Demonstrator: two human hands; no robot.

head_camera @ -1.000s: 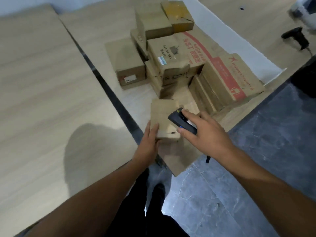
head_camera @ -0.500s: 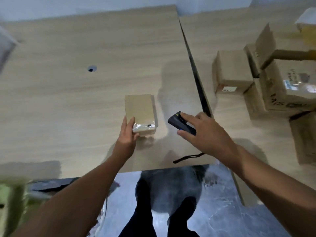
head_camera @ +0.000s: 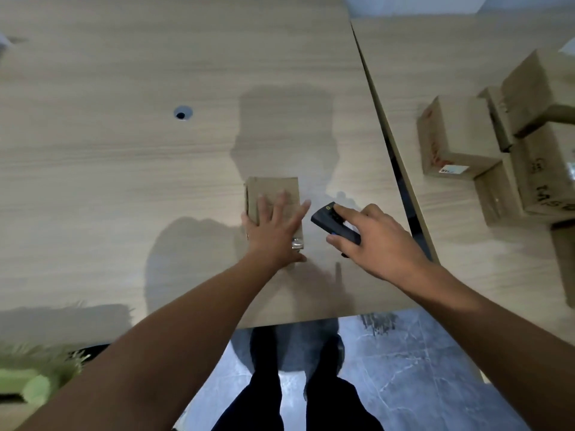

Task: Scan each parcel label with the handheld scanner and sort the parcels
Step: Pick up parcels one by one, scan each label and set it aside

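The left grip (head_camera: 273,231) lies flat on a small brown cardboard parcel (head_camera: 273,189), its fingers straight and spread across the top face and its thumb reaching to the parcel's right edge, so it presses down and does not clasp. The parcel rests on the pale wood-grain tabletop (head_camera: 124,181), under the palm and running out beyond the fingertips; a shiny bit of clear tape shows at its near right corner, just beside the wrist. The right grip (head_camera: 379,241) is curled round a black handheld scanner (head_camera: 329,217), with the forefinger laid along its top and the thumb against its near side. The scanner's head juts out to the left of this grip, towards the parcel, close to the left thumb but apart from it. Whether it touches the tabletop cannot be told. Well beyond the left grip and off to its left, a small round dark hole (head_camera: 183,113) sits in the tabletop. To the right of the right grip, past a dark seam, a second pale wood tabletop (head_camera: 466,259) carries a cluster of brown cardboard boxes (head_camera: 457,129), touching one another. Below both grips are grey marbled floor (head_camera: 420,368) and the person's black trouser legs (head_camera: 264,399).
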